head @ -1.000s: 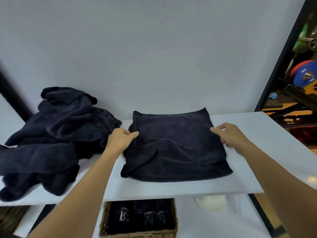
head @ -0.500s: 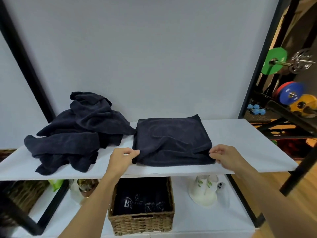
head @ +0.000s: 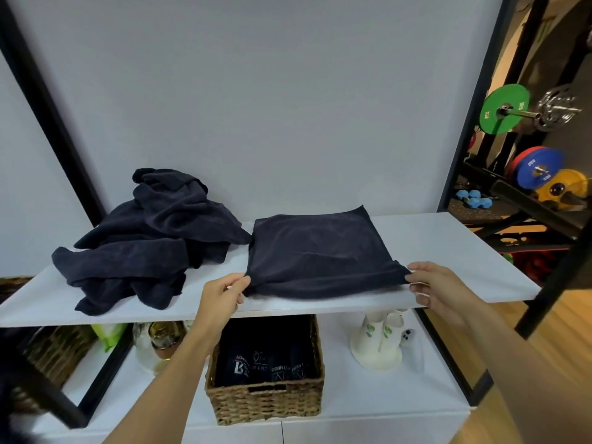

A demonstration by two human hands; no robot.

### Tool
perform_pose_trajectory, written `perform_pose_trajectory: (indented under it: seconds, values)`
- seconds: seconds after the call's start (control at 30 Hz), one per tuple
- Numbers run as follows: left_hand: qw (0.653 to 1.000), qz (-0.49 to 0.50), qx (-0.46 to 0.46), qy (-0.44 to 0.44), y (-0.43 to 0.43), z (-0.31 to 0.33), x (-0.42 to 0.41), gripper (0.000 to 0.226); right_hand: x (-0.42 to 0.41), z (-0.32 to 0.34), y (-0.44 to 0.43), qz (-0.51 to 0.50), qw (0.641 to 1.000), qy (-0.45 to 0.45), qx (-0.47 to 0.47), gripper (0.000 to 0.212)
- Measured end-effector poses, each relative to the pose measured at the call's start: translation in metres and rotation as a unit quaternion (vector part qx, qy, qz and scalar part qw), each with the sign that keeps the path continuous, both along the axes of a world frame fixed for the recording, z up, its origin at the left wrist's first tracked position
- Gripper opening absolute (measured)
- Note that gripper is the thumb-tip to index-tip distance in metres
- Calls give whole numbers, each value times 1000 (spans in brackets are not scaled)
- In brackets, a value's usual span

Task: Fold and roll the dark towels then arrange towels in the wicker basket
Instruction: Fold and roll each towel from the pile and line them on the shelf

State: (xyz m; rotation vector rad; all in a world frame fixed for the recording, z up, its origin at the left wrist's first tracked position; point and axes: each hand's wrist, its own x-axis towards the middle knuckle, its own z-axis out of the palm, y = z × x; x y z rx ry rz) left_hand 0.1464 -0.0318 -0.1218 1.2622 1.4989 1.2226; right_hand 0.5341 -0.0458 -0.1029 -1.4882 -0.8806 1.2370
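Note:
A dark navy towel (head: pixel 320 251), folded into a flat square, lies on the white upper shelf (head: pixel 464 267). My left hand (head: pixel 221 296) pinches its near left corner and my right hand (head: pixel 439 290) pinches its near right corner, both at the shelf's front edge. To the left sits a crumpled pile of dark towels (head: pixel 144 238). On the lower shelf below stands the wicker basket (head: pixel 266 402), holding several rolled dark towels with white logos.
A white ceramic vase (head: pixel 378 344) stands right of the basket. Glass jars (head: pixel 157 344) and a second woven basket (head: pixel 48 354) sit at the lower left. Black frame posts flank the shelves. Weight plates (head: pixel 506 110) hang at the right.
Both hands slid from the towel's sides toward me to its near corners. The towel now lies flatter and squarer. The camera pulled back, bringing the lower shelf and basket into view.

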Motion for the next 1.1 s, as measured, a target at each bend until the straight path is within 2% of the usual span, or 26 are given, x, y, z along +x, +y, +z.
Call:
perform_pose_trajectory:
  seconds: [0.07, 0.13, 0.23, 0.37, 0.43, 0.5, 0.6, 0.7, 0.8, 0.9, 1.0, 1.1]
  values:
    - [992, 30, -32, -119, -5, 0, -3, 13, -1, -1, -8, -9, 1000, 9, -12, 23]
    - [983, 45, -52, -170, -12, -3, -4, 12, -1, -4, -14, 10, 999, -9, -29, 24]
    - [993, 22, -47, -104, -28, -9, -3, 19, 0, -6, -21, 45, 994, -75, -66, 29]
    - [997, -38, -45, 50, -50, -15, -2, 5, -1, -4, -28, 74, 984, -144, -76, 21]
    - [996, -44, -49, 61, -53, -13, -6, 11, -3, 1, -29, 59, 984, -156, -59, 24]
    - [998, -42, -40, 1, -51, 5, -8, 15, -4, 17, -29, 24, 990, -140, -21, 20]
    - [998, -9, 23, -61, -27, 56, -7, 15, -7, 63, -15, -5, 995, -77, 67, 14]
    - [986, 8, 58, -155, 11, 123, 0, 9, -9, 122, 18, -24, 986, 57, 154, 7]
    - [963, -21, 79, -255, 47, 187, 6, 13, -9, 179, 58, -26, 964, 171, 201, 9]
    - [966, -70, 131, -210, 73, 241, 13, 13, -5, 230, 91, -28, 954, 179, 239, 11]
    - [974, -35, 178, -139, 89, 278, 21, 20, 2, 263, 115, -13, 947, 158, 280, 10]
    - [974, 8, 203, -102, 107, 293, 31, 16, 9, 278, 133, 19, 950, 86, 301, 13]
